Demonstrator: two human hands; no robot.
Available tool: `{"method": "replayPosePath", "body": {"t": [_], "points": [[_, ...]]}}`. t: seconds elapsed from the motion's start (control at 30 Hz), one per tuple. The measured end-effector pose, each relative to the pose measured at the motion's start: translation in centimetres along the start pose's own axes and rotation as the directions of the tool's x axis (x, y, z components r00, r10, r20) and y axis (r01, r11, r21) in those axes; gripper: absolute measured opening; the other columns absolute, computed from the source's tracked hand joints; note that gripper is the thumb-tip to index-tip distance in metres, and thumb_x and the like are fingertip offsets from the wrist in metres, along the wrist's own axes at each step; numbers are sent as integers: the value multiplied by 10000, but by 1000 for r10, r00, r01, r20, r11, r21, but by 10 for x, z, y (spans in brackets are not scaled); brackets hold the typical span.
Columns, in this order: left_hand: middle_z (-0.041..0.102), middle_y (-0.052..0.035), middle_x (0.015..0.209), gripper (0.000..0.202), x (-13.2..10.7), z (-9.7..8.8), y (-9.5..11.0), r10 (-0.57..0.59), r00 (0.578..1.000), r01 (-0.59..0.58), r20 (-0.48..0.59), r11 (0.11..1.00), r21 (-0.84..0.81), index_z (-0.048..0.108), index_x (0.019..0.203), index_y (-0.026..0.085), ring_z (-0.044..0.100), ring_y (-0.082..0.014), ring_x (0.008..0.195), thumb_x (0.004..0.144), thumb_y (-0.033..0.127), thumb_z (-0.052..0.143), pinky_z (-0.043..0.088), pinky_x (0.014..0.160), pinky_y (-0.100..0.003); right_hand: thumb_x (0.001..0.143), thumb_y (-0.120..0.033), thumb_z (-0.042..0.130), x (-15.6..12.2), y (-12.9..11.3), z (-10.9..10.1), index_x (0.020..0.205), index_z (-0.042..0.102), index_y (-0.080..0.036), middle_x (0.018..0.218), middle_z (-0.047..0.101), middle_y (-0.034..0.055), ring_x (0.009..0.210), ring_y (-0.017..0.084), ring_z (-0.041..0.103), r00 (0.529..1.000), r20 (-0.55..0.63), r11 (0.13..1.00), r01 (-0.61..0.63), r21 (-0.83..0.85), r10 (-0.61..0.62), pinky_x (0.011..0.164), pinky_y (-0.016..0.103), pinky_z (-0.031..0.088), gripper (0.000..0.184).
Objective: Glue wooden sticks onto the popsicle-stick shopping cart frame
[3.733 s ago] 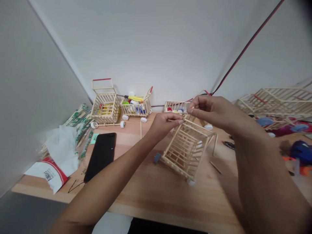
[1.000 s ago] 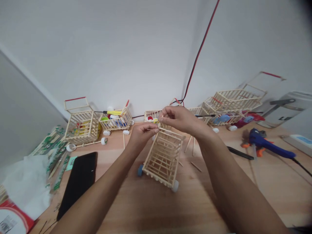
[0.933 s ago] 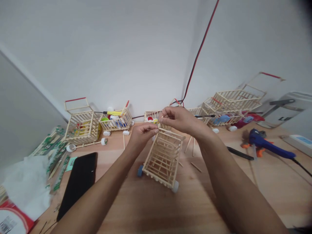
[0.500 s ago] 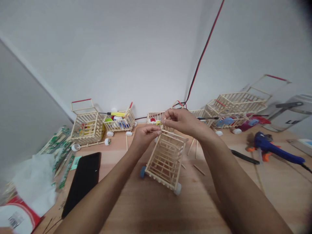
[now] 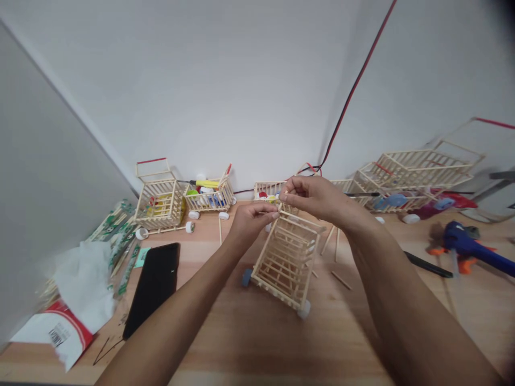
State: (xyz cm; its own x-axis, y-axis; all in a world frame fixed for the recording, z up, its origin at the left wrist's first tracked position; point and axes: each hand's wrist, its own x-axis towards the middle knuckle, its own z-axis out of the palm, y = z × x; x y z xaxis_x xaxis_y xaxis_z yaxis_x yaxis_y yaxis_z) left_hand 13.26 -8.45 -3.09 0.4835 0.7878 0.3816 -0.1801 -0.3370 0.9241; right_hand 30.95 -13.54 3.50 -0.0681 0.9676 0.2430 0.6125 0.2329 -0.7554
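Observation:
A small cart built of wooden sticks (image 5: 286,258) stands tipped on the wooden table (image 5: 249,332), with a blue wheel (image 5: 246,277) at its lower left and a white wheel (image 5: 304,309) at its lower right. My left hand (image 5: 251,221) pinches the cart's upper left corner. My right hand (image 5: 317,197) is closed in a pinch on a thin stick at the cart's top edge, just above the left hand. Both forearms reach in from the bottom of the view.
Finished stick carts (image 5: 161,195) (image 5: 210,194) stand along the wall, and larger ones (image 5: 418,169) sit at the right. A black phone (image 5: 155,284) and white wrapper (image 5: 76,292) lie at left. A blue glue gun (image 5: 469,247), black tool (image 5: 428,265) and loose sticks (image 5: 340,279) lie at right.
The view has swung to the left, so everything sits further right in frame. Both hands keep the same pinch at the cart's top edge; the cart has not visibly shifted on the table.

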Motion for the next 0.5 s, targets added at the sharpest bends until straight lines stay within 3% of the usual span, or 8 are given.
{"method": "replayPosePath", "body": {"t": [0.5], "points": [[744,-44,807,93,-1,0,1,4,1000,-4,16,1000,7,747,741,162,659,-188,822,717,252,749,512,814,-316,763,-436,660,-1,-2,-1,765,620,-192,665,572,-1,620,136,478,1000,-1,1000,1,2,-1,553,275,338,247]]}}
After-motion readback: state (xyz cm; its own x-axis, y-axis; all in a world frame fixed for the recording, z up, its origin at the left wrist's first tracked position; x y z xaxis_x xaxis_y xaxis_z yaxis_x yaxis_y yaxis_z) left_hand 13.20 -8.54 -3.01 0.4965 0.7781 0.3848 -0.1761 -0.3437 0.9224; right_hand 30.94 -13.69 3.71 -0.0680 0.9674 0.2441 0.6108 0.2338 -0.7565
